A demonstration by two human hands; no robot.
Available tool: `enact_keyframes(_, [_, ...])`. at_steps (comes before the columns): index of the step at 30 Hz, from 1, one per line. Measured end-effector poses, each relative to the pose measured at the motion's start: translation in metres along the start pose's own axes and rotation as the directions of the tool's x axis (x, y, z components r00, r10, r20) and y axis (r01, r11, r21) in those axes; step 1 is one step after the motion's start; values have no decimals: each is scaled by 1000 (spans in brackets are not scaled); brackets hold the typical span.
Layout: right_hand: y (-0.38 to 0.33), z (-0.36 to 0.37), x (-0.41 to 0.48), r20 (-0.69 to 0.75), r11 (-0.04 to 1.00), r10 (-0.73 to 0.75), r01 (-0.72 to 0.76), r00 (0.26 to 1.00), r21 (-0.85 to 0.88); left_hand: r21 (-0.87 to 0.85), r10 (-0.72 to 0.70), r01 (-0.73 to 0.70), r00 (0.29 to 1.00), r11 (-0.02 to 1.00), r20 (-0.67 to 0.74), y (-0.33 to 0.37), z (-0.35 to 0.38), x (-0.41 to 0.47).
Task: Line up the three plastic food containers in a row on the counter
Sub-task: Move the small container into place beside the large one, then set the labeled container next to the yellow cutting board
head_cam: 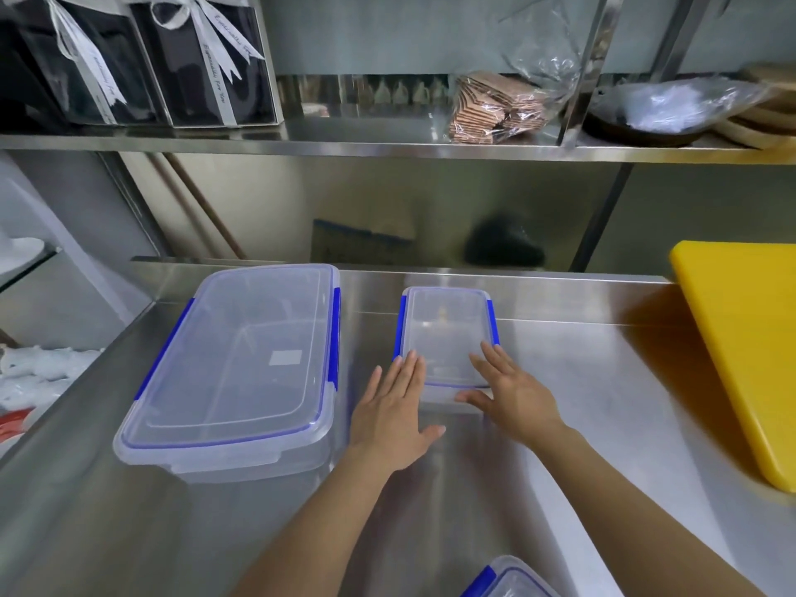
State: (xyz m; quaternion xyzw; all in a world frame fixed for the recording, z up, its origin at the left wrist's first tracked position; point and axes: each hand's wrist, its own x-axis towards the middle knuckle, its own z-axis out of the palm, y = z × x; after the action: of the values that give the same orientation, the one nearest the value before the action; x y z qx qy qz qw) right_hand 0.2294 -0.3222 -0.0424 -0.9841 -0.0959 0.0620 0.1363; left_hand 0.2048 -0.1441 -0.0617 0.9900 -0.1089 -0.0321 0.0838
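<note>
A large clear container with blue clips stands on the left of the steel counter. A smaller clear container with blue clips sits to its right, near the back. My left hand lies flat with fingers apart at that container's near left corner, fingertips touching its edge. My right hand is spread at its near right corner, fingers resting on the lid. Neither hand grips it. A third clear container shows only partly at the bottom edge.
A thick yellow cutting board lies on the counter at the right. A steel shelf above holds black gift boxes, a bag of brown packets and wrapped dishes. White items sit off the counter's left edge.
</note>
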Motion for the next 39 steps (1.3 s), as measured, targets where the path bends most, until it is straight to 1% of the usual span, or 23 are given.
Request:
enact_keyframes(5, [-5,0,-5,24,997,25,-23,999,-80,11,0,-1,1000,1000,24,2,5,-4])
enact_keyframes(7, [-7,0,-11,26,997,29,-27,999,-68,-18,15,-15,1000,1000,5,3,1,-8])
enact_keyframes(9, [-6,0,-20,-16,999,34,-35,999,-6,-90,18,-23,998,996,-55,6,-7,-18])
enact_keyframes(11, [-5,-2,-34,-79,995,58,-51,995,81,-206,-18,1,996,979,-84,9,-13,-32])
enact_keyframes(12, [-5,-3,-42,-95,989,72,-59,993,135,-288,-53,36,997,957,-50,10,-15,-41])
enact_keyframes(13, [-6,-6,-51,-86,976,87,-67,993,206,-372,-79,80,997,925,19,11,-17,-50])
enact_keyframes(15, [-5,-12,-70,-7,920,104,-94,995,380,-483,-79,159,980,861,183,10,-17,-68])
enact_keyframes(17, [0,-18,-86,122,864,98,-145,988,482,-542,-39,199,956,816,292,12,-16,-84])
enact_keyframes(19, [7,-20,-104,245,860,83,-194,966,473,-568,-4,239,924,787,383,15,-14,-99])
enact_keyframes(21, [11,-23,-124,341,861,58,-220,938,458,-574,33,257,895,777,445,21,-13,-113])
enact_keyframes(26, [18,-24,-172,494,863,52,-288,868,415,-612,120,294,831,734,543,40,-15,-138])
enact_keyframes(28, [21,-20,-186,533,871,45,-294,845,393,-648,150,316,816,693,558,45,-12,-145])
enact_keyframes(30, [23,-14,-195,528,886,46,-279,848,370,-683,151,333,824,650,546,46,-5,-151])
enact_keyframes(32, [23,-8,-199,499,884,45,-267,865,384,-724,148,359,833,589,533,48,-4,-159])
enact_keyframes(35, [20,-3,-200,430,880,42,-237,902,412,-766,93,397,858,506,506,49,1,-165])
enact_keyframes(37, [18,-3,-197,385,879,55,-228,921,419,-793,14,454,865,407,502,50,6,-167])
enact_keyframes(39, [17,0,-191,308,900,112,-228,945,371,-819,-83,493,867,294,492,55,8,-166])
